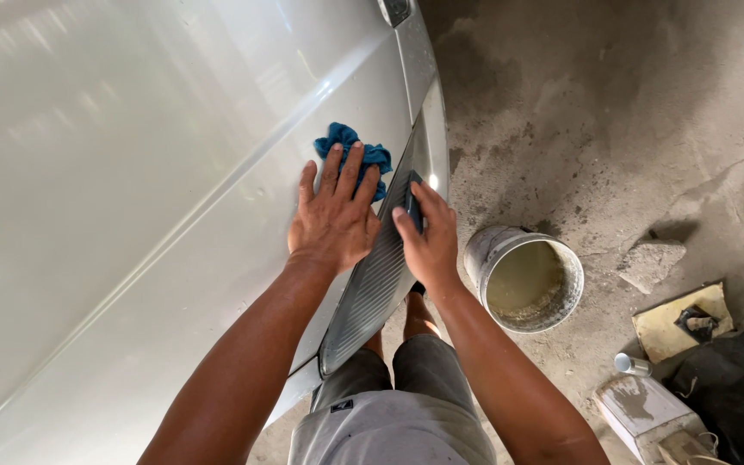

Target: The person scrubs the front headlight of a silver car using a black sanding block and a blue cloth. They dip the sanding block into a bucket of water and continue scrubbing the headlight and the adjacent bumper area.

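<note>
Grit from the murky bucket [524, 280] beside you could scratch the pale car panel [157, 172], since your left hand [331, 220] presses the blue cloth [356, 155] flat while your right hand [424, 237] grips a dark block [412, 202] against the ribbed trim [372, 284].

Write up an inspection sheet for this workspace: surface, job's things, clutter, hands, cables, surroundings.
Surface: pale glossy car body panel, with a ribbed grey trim strip along its lower edge.
Job's things: blue cloth bunched on the panel; small dark block against the strip.
Clutter: dirty bucket of murky liquid, chunk of rubble, yellowish board, small tin, white stained container.
Hands: left hand flat, fingers on the cloth; right hand grips the block.
Cables: nothing seen.
Surroundings: stained concrete floor.
</note>
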